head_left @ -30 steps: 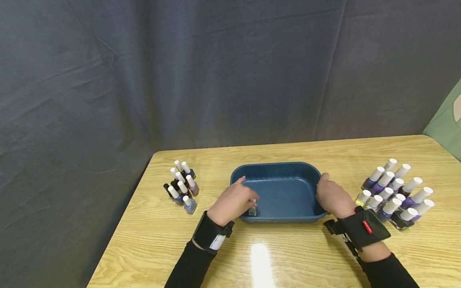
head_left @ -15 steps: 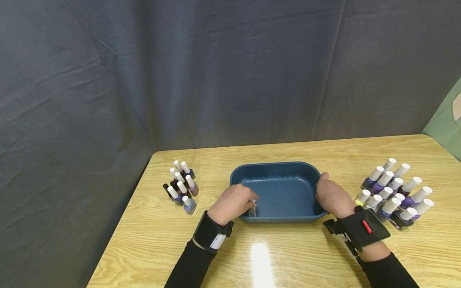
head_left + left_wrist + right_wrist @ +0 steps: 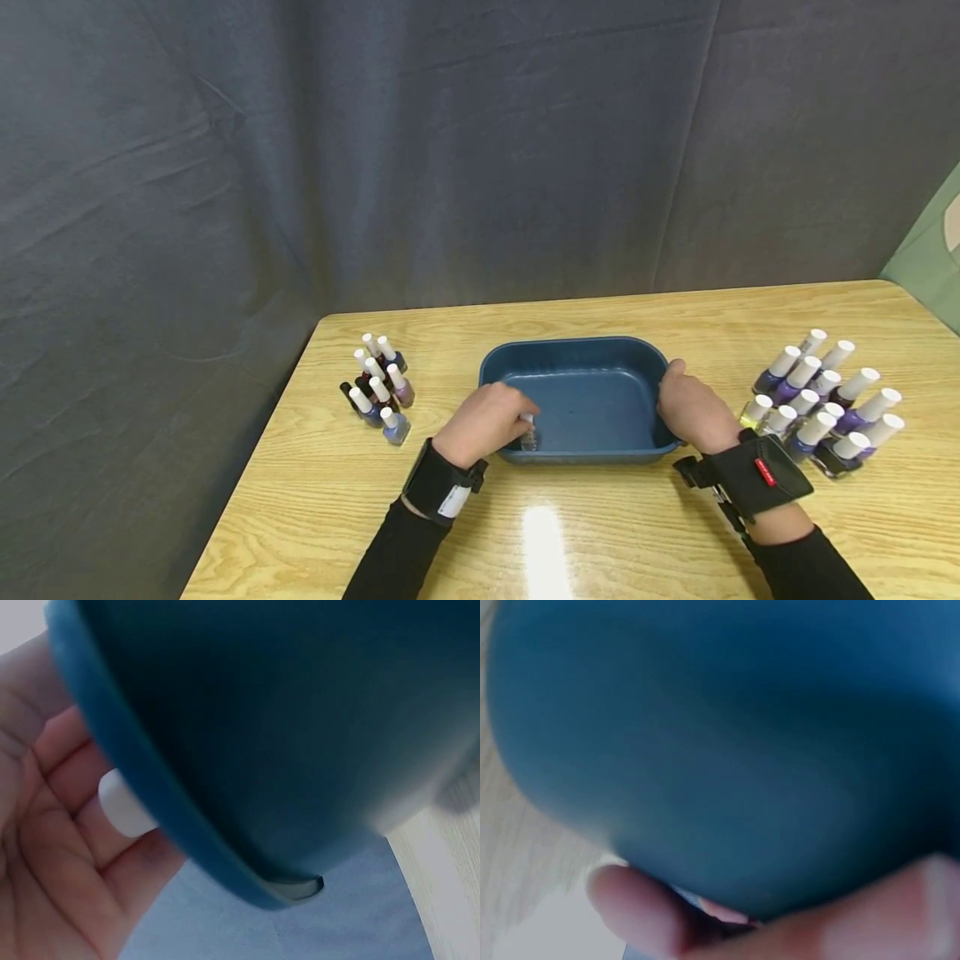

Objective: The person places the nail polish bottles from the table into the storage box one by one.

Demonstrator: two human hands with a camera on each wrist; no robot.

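Observation:
A blue rectangular basin [image 3: 592, 457] stands on the table in the head view. My left hand [image 3: 483, 421] reaches over its left end and pinches a clear nail polish bottle [image 3: 529, 437] by the cap, inside the near left corner. The bottle stands close over the basin floor. In the left wrist view its white cap [image 3: 124, 804] shows among the curled fingers, behind the basin's rim. My right hand [image 3: 693, 408] grips the right end of the basin. The right wrist view shows the fingers [image 3: 641, 907] right against the basin's outer wall.
Several nail polish bottles [image 3: 393, 425] stand grouped on the left of the wooden table [image 3: 285, 517]. A larger group of white-capped nail polish bottles [image 3: 813, 433], many purple, stands close to the right wrist. A grey curtain [image 3: 487, 167] hangs behind the table.
My left index finger, raised a second ago, has come down toward the bottle's cap. The clear bottle has shifted slightly right. The right hand and the basin have stayed in place.

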